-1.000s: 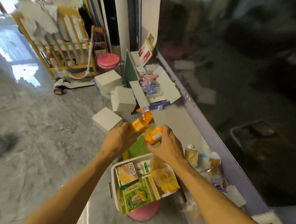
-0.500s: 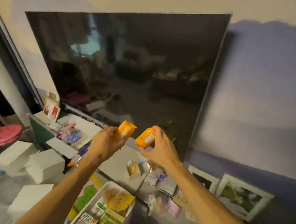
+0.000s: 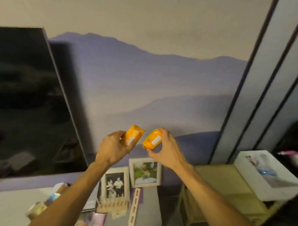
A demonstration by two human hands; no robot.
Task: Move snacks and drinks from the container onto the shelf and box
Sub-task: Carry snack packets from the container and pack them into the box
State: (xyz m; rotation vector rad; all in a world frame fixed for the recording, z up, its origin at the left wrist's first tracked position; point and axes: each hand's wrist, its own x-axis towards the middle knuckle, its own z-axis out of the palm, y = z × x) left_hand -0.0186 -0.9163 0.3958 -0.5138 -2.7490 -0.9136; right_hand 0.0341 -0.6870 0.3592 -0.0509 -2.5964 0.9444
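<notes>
My left hand [image 3: 112, 147] grips an orange snack packet [image 3: 134, 136], held up in front of the wall. My right hand [image 3: 166, 149] grips a second orange snack packet [image 3: 153, 139] with a white label, close beside the first; the two packets are a small gap apart. Both are raised well above the grey shelf top [image 3: 147, 214]. A white box [image 3: 267, 173] with a few items inside sits on a tan surface at the lower right. The snack container is out of view.
A large dark TV screen [image 3: 22, 103] fills the left. Two framed photos [image 3: 115, 184] [image 3: 145, 172] lean on the wall below my hands. Wooden pegs, a ruler-like strip and small packets [image 3: 97, 220] lie on the shelf. A black rack [image 3: 295, 149] stands far right.
My view has swung up and to the right, from the floor container past the TV to the wall. Both hands kept their orange packets and lifted them along.
</notes>
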